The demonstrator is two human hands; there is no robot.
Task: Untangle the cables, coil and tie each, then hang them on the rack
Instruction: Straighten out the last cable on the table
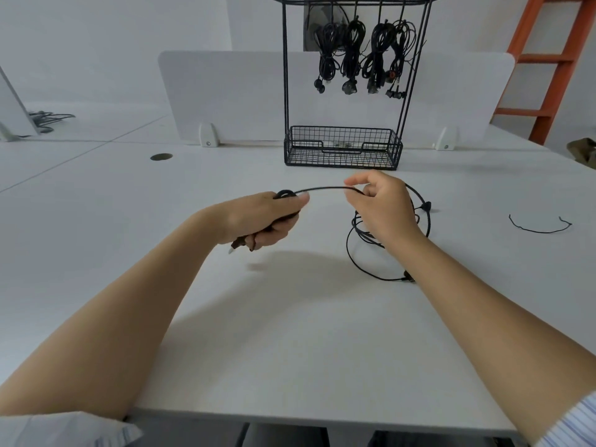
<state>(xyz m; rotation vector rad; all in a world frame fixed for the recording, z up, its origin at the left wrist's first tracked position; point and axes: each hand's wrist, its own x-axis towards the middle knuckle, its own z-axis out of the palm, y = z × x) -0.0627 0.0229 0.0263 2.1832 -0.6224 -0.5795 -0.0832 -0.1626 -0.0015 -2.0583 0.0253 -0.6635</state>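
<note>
A thin black cable point(325, 189) runs between my two hands above the white table point(290, 333). My left hand point(264, 221) grips a small coil of it, and a plug end sticks out below the fist. My right hand point(383, 204) pinches the cable a short way to the right. The rest of the cable lies in loose loops point(364, 253) on the table under and behind my right hand. The black wire rack point(348, 1) stands at the back, with several coiled black cables point(354, 50) hanging from its top bar.
The rack has a wire basket point(342, 146) at its base. A short black tie point(541, 225) lies on the table to the right. A white divider panel point(225, 91) stands behind the rack, and an orange ladder point(558, 59) rises at the far right.
</note>
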